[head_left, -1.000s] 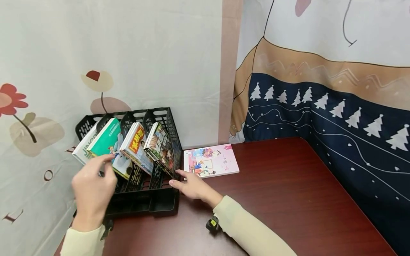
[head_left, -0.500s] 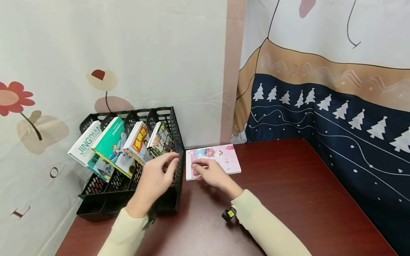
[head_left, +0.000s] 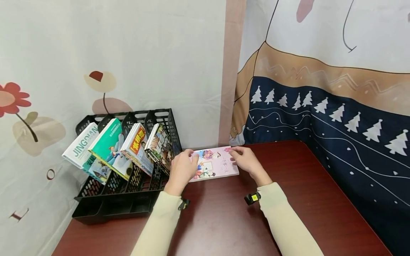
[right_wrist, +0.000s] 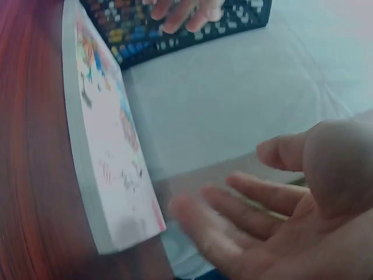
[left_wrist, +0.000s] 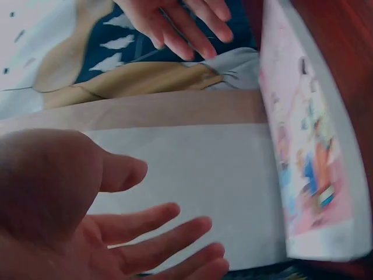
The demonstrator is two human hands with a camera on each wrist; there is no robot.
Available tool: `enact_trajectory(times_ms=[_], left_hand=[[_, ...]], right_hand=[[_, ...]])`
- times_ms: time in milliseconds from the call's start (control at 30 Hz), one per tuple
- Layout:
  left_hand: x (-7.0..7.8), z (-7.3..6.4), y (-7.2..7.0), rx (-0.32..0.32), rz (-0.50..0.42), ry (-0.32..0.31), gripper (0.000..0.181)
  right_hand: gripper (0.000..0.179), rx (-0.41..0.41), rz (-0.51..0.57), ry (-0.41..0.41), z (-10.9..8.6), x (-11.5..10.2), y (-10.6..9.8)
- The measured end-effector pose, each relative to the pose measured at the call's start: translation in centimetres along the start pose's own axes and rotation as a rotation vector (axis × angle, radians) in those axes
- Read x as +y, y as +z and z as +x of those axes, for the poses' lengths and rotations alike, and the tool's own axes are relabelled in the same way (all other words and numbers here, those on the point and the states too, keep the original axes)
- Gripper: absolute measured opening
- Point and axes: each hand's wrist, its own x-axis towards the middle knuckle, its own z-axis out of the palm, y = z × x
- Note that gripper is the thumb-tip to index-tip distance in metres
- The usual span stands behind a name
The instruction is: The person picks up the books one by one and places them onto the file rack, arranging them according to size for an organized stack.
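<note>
A pink paperback book (head_left: 217, 163) with cartoon figures on its cover lies flat on the table, right of the black rack. My left hand (head_left: 183, 169) is at the book's left end, overlapping it in the head view; in the left wrist view its thumb and fingers are spread apart, with nothing between them. At the opposite end, my right hand (head_left: 248, 161) hovers by the book's right edge. The right wrist view shows those fingers (right_wrist: 215, 227) relaxed and apart from the cover (right_wrist: 116, 146).
The black file rack (head_left: 112, 206) stands at the left against the curtain, with several books leaning in its slots, among them a green one (head_left: 110, 142) and a white one (head_left: 81, 147). Dark red table surface (head_left: 224, 217) extends toward the front and right.
My left hand has moved right from the rack's books to the pink book's left end. My right hand has moved right, from the rack's side across the book to its right edge.
</note>
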Motion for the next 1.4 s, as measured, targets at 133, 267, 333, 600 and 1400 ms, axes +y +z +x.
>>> enact_trajectory(times_ms=[133, 267, 333, 600, 1400], left_hand=[[-1.3, 0.7, 2.3, 0.038, 0.040, -0.050, 0.046], [-4.5, 1.6, 6.1, 0.075, 0.140, -0.043, 0.050], [-4.8, 1.3, 6.9, 0.038, 0.163, -0.063, 0.054], [-0.7, -1.3, 4.8, -0.165, 0.203, -0.250, 0.059], [-0.6, -1.1, 3.5, -0.193, 0.140, -0.186, 0.036]], right_hand=[[0.050, 0.007, -0.113, 0.068, 0.5, 0.8, -0.1], [0.058, -0.002, -0.189, 0.115, 0.7, 1.3, 0.3], [0.062, -0.001, -0.216, 0.122, 0.8, 1.7, 0.6], [0.075, 0.005, -0.307, 0.126, 0.8, 2.3, 2.5], [0.062, 0.009, 0.103, 0.235, 1.3, 2.2, 0.4]])
